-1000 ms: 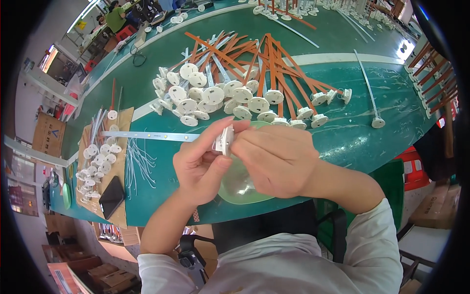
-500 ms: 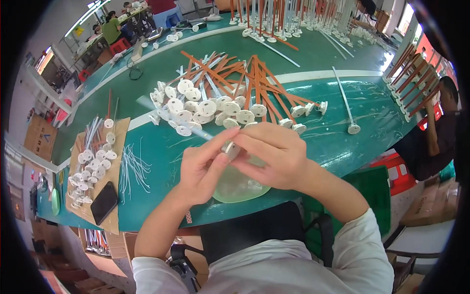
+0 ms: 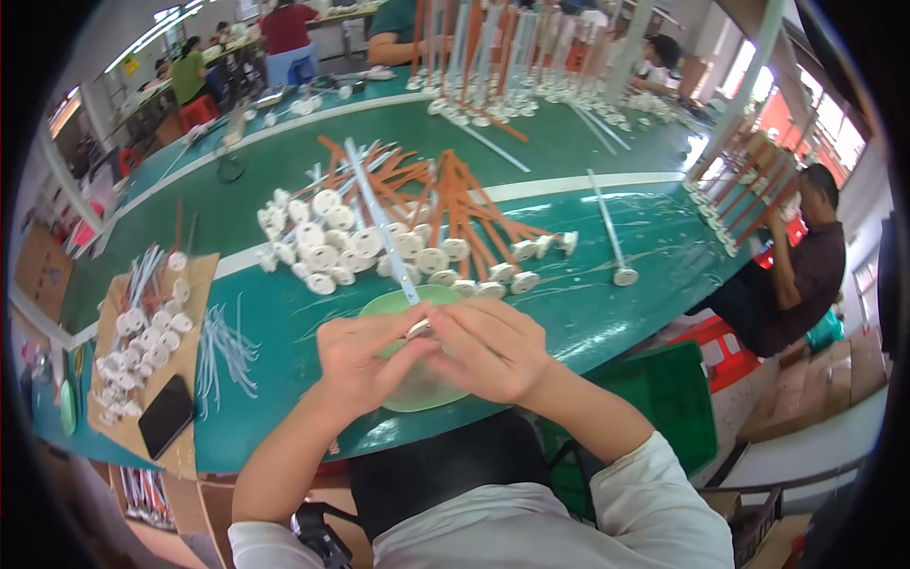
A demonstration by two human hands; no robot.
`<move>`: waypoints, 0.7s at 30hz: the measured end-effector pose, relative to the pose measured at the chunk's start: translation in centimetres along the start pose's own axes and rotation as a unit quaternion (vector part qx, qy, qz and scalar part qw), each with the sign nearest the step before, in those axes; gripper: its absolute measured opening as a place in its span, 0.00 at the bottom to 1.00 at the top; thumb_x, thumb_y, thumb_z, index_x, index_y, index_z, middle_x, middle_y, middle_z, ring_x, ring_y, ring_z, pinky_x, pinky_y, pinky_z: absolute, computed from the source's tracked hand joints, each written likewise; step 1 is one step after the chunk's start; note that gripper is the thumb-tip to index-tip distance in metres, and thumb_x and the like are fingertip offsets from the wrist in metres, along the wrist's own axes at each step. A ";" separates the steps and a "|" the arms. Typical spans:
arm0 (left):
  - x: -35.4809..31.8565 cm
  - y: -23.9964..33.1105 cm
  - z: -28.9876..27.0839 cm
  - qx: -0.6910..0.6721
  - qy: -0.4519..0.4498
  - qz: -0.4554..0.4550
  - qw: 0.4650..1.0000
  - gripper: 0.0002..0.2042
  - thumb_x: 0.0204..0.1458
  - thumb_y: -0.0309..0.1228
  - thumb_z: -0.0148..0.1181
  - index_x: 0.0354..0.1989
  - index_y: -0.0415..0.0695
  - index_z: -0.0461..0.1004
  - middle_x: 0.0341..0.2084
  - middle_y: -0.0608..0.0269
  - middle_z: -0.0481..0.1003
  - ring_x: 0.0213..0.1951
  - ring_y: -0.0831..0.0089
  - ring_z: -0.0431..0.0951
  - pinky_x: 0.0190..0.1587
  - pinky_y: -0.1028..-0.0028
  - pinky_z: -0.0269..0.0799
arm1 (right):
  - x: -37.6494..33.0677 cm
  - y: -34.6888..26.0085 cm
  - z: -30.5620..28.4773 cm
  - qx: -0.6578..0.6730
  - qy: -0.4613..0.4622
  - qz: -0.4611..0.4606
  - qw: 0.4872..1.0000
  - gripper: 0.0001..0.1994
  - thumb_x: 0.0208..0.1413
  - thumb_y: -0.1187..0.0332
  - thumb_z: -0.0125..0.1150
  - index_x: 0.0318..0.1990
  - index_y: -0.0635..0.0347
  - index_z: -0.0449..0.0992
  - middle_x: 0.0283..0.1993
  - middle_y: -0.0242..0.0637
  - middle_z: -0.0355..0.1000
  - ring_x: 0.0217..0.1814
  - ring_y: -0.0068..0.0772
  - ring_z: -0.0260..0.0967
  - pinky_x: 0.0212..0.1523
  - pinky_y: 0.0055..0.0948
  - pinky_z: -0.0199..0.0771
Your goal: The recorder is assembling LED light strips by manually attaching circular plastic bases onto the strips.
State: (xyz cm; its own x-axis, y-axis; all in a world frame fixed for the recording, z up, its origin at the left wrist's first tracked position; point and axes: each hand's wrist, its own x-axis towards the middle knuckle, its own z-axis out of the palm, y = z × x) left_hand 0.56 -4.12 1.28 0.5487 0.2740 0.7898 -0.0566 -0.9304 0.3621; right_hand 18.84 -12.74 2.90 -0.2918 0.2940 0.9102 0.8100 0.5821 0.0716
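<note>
Above a pale green bowl (image 3: 422, 398), my left hand (image 3: 360, 356) and my right hand (image 3: 493, 351) meet around a pale blue flat strip (image 3: 381, 223) with a white round disc (image 3: 417, 328) at its near end. The strip slants up and away from my fingers. Thumb and fingertips of both hands are closed at the disc end; any small part between them is hidden. Just beyond lies a heap of white discs (image 3: 323, 257) on orange strips (image 3: 462, 199) and pale strips.
On the left, cardboard (image 3: 204, 332) carries more disc-ended strips (image 3: 152, 346) and a black phone (image 3: 166, 417), beside white thin ties (image 3: 227, 356). A single strip (image 3: 607, 223) lies right. Upright strips (image 3: 502, 57) stand at the back. A co-worker (image 3: 806, 247) sits at right.
The strip in my hands has swung to point more directly away from me, and its disc is tilted differently. The whole view has shifted; both hands keep their grip.
</note>
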 end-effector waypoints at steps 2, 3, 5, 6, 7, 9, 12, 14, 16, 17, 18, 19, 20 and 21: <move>-0.5 0.2 0.0 -0.074 0.012 -0.083 0.994 0.25 0.45 0.24 0.65 0.56 0.38 0.73 0.33 0.54 0.82 0.32 0.65 0.84 0.35 0.73 0.78 | -0.4 1.1 -1.4 -0.085 -0.014 0.052 0.995 0.19 0.34 0.76 0.73 0.39 0.64 0.77 0.35 0.38 0.77 0.33 0.36 0.76 0.32 0.30 0.78; -0.7 -0.1 0.2 -0.096 0.041 -0.113 0.988 0.25 0.46 0.25 0.63 0.57 0.37 0.72 0.34 0.54 0.82 0.31 0.65 0.84 0.37 0.71 0.78 | -0.8 3.5 -2.8 -0.117 0.023 0.065 0.991 0.16 0.35 0.76 0.72 0.37 0.60 0.78 0.35 0.37 0.77 0.32 0.36 0.76 0.32 0.29 0.78; -0.2 -0.6 0.4 -0.071 0.046 -0.107 0.991 0.23 0.47 0.25 0.63 0.54 0.37 0.73 0.32 0.54 0.82 0.30 0.65 0.83 0.36 0.71 0.77 | -2.1 8.3 -8.3 -0.249 0.041 0.130 0.959 0.15 0.38 0.76 0.71 0.38 0.63 0.79 0.35 0.39 0.78 0.32 0.32 0.77 0.33 0.27 0.78; -0.1 -0.9 0.6 -0.040 0.048 -0.110 0.992 0.20 0.48 0.25 0.63 0.52 0.36 0.75 0.30 0.54 0.81 0.29 0.65 0.83 0.35 0.72 0.77 | -4.5 11.3 -10.6 -0.257 0.074 0.235 0.934 0.16 0.39 0.76 0.70 0.40 0.66 0.78 0.36 0.42 0.78 0.34 0.31 0.78 0.35 0.26 0.79; 0.1 -0.9 0.7 -0.041 0.048 -0.109 0.992 0.20 0.48 0.25 0.63 0.52 0.36 0.75 0.30 0.54 0.81 0.29 0.65 0.83 0.35 0.72 0.77 | -6.6 14.1 -13.0 -0.251 0.050 0.294 0.921 0.17 0.39 0.75 0.70 0.41 0.66 0.78 0.36 0.43 0.78 0.35 0.32 0.79 0.36 0.27 0.79; 0.3 -0.7 0.6 -0.037 0.038 -0.143 0.988 0.12 0.50 0.25 0.63 0.43 0.35 0.78 0.27 0.54 0.80 0.27 0.66 0.82 0.33 0.72 0.77 | -9.5 16.7 -16.1 -0.242 0.026 0.351 0.904 0.18 0.39 0.74 0.70 0.41 0.67 0.78 0.37 0.44 0.78 0.36 0.34 0.79 0.37 0.28 0.80; 0.5 -0.7 0.4 -0.015 0.038 -0.133 0.990 0.07 0.52 0.25 0.61 0.36 0.35 0.79 0.25 0.55 0.80 0.25 0.70 0.81 0.32 0.75 0.75 | -10.7 17.9 -16.9 -0.269 -0.176 0.469 0.823 0.20 0.38 0.69 0.72 0.43 0.64 0.79 0.37 0.46 0.78 0.36 0.44 0.78 0.42 0.34 0.79; 0.6 -0.9 0.4 -0.016 0.049 -0.139 0.989 0.06 0.52 0.25 0.62 0.34 0.34 0.79 0.24 0.54 0.80 0.25 0.69 0.81 0.31 0.75 0.75 | -10.8 18.4 -16.5 -0.347 -0.221 0.241 0.879 0.22 0.37 0.67 0.71 0.43 0.65 0.78 0.39 0.50 0.78 0.41 0.48 0.77 0.45 0.36 0.77; 0.7 -1.0 0.4 -0.010 0.050 -0.146 0.988 0.06 0.52 0.25 0.62 0.32 0.34 0.79 0.23 0.54 0.79 0.24 0.69 0.80 0.31 0.75 0.75 | -8.2 17.6 -12.6 -0.312 -0.167 0.313 0.881 0.17 0.39 0.65 0.70 0.38 0.65 0.80 0.40 0.53 0.77 0.43 0.50 0.76 0.47 0.39 0.76; 0.6 -1.1 0.3 0.001 0.047 -0.148 0.988 0.05 0.51 0.25 0.62 0.32 0.34 0.79 0.23 0.54 0.79 0.24 0.69 0.80 0.30 0.75 0.75 | -6.4 17.5 -10.4 -0.256 -0.144 0.359 0.886 0.16 0.40 0.64 0.69 0.36 0.64 0.80 0.40 0.53 0.77 0.43 0.50 0.76 0.46 0.40 0.76; 0.2 -1.3 0.2 0.016 0.044 -0.156 0.987 0.05 0.51 0.24 0.62 0.31 0.34 0.79 0.23 0.54 0.79 0.24 0.69 0.80 0.30 0.75 0.75 | -3.6 16.2 -7.3 -0.202 -0.218 0.417 0.859 0.14 0.41 0.66 0.68 0.36 0.63 0.81 0.41 0.54 0.76 0.44 0.52 0.76 0.47 0.41 0.76; -0.2 -1.5 0.2 0.021 0.045 -0.157 0.986 0.05 0.51 0.24 0.62 0.31 0.34 0.79 0.23 0.54 0.79 0.24 0.69 0.80 0.30 0.75 0.75 | -1.0 14.8 -4.2 -0.146 -0.290 0.469 0.822 0.12 0.42 0.68 0.67 0.37 0.61 0.81 0.41 0.55 0.76 0.45 0.53 0.75 0.48 0.43 0.76; -0.2 -1.6 0.4 0.022 0.040 -0.154 0.987 0.05 0.50 0.24 0.63 0.31 0.34 0.79 0.23 0.55 0.79 0.24 0.69 0.80 0.30 0.75 0.75 | 0.2 14.5 -1.4 -0.180 -0.357 0.460 0.793 0.13 0.43 0.66 0.66 0.37 0.62 0.81 0.40 0.55 0.76 0.44 0.53 0.76 0.47 0.43 0.77; -0.3 -1.6 0.3 0.027 0.035 -0.153 0.987 0.04 0.49 0.23 0.63 0.30 0.35 0.79 0.23 0.55 0.79 0.24 0.69 0.80 0.30 0.75 0.75 | 0.7 14.6 0.5 -0.209 -0.423 0.448 0.759 0.13 0.44 0.64 0.66 0.37 0.63 0.81 0.39 0.54 0.76 0.44 0.52 0.76 0.46 0.43 0.77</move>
State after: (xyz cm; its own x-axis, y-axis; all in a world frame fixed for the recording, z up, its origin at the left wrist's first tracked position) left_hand 0.70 -2.79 0.29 0.4741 0.5580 0.6811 0.1474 -0.8129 0.5634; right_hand 30.21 -3.68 4.38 0.3920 0.9151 0.0948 0.9156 -0.3780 -0.1371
